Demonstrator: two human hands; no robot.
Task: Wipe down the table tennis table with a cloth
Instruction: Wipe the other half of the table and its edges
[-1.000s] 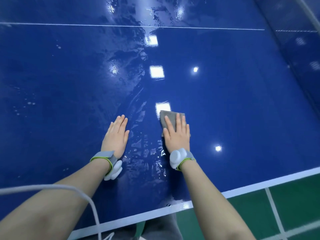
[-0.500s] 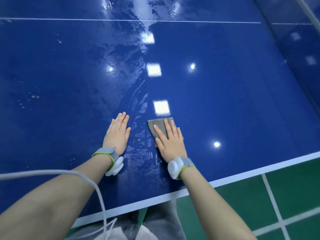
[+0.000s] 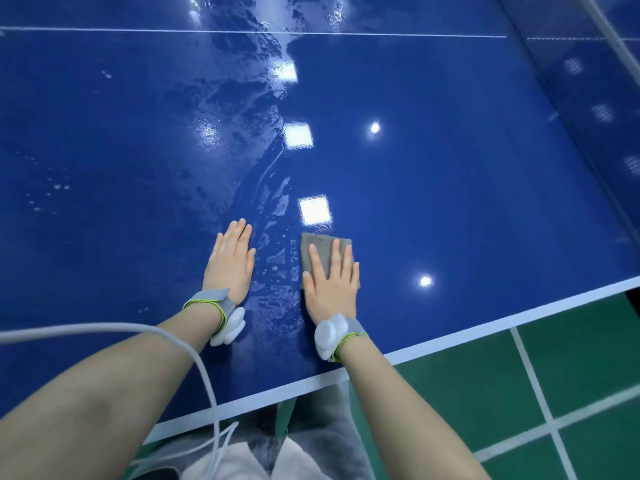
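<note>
The glossy blue table tennis table (image 3: pixel 450 188) fills most of the head view, with a white line along its near edge. A folded grey cloth (image 3: pixel 317 247) lies flat on it near that edge. My right hand (image 3: pixel 332 282) presses on the cloth with straight fingers, covering its lower half. My left hand (image 3: pixel 230 259) rests flat on the bare table just left of the cloth, palm down. A wet, streaky band runs between the two hands and up the table toward the far white line.
The net (image 3: pixel 588 84) crosses the upper right corner. Green floor with white lines (image 3: pixel 540 386) lies beyond the table's near right edge. A white cable (image 3: pixel 194 362) loops over my left forearm. Small water drops dot the table at the left.
My right hand has slid the cloth back toward the near edge and a little to the left over the last second. My left hand stays flat in about the same place.
</note>
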